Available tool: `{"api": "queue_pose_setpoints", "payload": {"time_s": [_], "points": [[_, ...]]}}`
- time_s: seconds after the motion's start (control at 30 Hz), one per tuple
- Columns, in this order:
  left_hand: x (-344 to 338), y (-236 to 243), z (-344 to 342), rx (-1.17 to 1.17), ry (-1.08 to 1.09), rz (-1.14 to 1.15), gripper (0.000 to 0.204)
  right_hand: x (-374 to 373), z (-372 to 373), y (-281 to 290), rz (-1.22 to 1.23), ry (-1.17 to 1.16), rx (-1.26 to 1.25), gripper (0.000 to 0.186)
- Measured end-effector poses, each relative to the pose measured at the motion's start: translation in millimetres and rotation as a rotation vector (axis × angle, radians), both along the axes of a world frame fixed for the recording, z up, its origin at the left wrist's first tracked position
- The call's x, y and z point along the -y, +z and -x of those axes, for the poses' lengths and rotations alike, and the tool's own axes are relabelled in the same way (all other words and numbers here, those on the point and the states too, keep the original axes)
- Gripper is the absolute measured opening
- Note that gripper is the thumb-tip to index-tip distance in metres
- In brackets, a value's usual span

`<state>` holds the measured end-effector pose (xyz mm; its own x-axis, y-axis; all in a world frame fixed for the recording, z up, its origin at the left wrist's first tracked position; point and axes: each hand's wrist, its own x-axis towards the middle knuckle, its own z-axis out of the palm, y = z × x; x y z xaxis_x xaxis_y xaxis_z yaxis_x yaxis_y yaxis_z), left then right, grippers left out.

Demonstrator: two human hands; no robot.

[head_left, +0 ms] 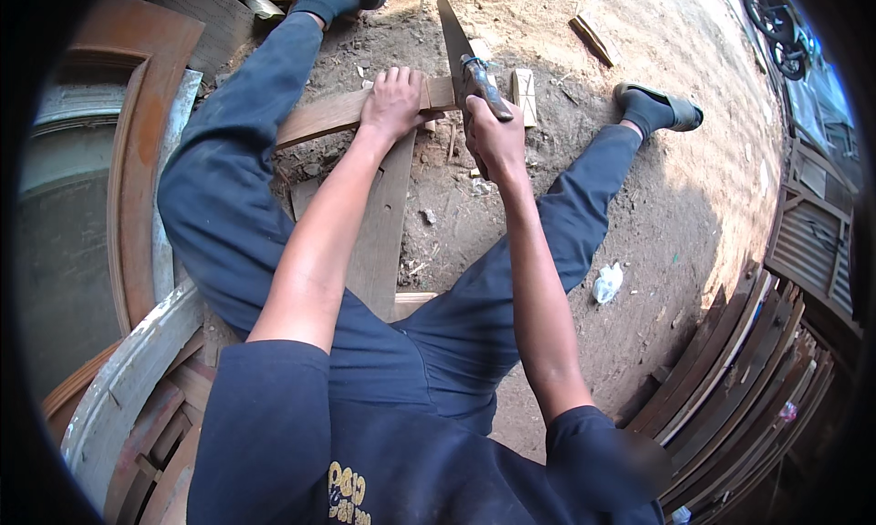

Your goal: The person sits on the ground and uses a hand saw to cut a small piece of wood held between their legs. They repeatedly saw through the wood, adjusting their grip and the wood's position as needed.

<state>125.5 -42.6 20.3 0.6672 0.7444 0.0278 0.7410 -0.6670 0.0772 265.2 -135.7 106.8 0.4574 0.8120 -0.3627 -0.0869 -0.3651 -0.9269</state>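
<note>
My right hand [495,135] is wrapped round the handle of a handsaw [453,34], whose long dark blade points away from me. Blue binding shows where the blade meets the worn handle. The blade stands at the right end of a wooden beam [330,114]; whether its teeth touch the wood I cannot tell. My left hand [395,101] presses down on that beam near the same end, fingers over its far edge. Beneath the beam a wide plank [379,219] runs toward me between my legs.
Short wood offcuts [524,96] and a split piece [594,40] lie on the dirt. A crumpled white plastic bag [607,283] is right of my leg. Wooden frames [137,87] lean at left; stacked boards [730,370] fill the lower right. A motorcycle [776,23] stands far right.
</note>
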Motion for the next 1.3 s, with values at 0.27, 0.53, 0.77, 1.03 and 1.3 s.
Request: {"api": "queue_pose_setpoints", "payload": {"time_s": [0.27, 0.53, 0.77, 1.03, 1.3], "points": [[-2.5, -3.9, 3.2, 0.003, -0.065, 0.025, 0.075, 116.5, 29.3, 15.9, 0.036, -0.110, -0.151, 0.023], [-6.8, 5.9, 3.2, -0.002, 0.015, 0.023, 0.072, 313.0, 96.7, 150.9, 0.300, -0.207, -0.219, 0.020], [-6.9, 8.3, -3.3, 0.010, 0.003, 0.054, 0.079, 237.8, 61.4, 126.8, 0.166, -0.033, 0.143, 0.019], [-5.5, 9.9, -3.3, -0.018, -0.003, 0.090, 0.074, 237.3, 62.2, 112.8, 0.230, -0.010, 0.172, 0.021], [-7.5, 13.3, -6.5, -0.056, 0.013, 0.129, 0.074, 267.0, 71.0, 136.5, 0.290, 0.020, 0.198, 0.021]]}}
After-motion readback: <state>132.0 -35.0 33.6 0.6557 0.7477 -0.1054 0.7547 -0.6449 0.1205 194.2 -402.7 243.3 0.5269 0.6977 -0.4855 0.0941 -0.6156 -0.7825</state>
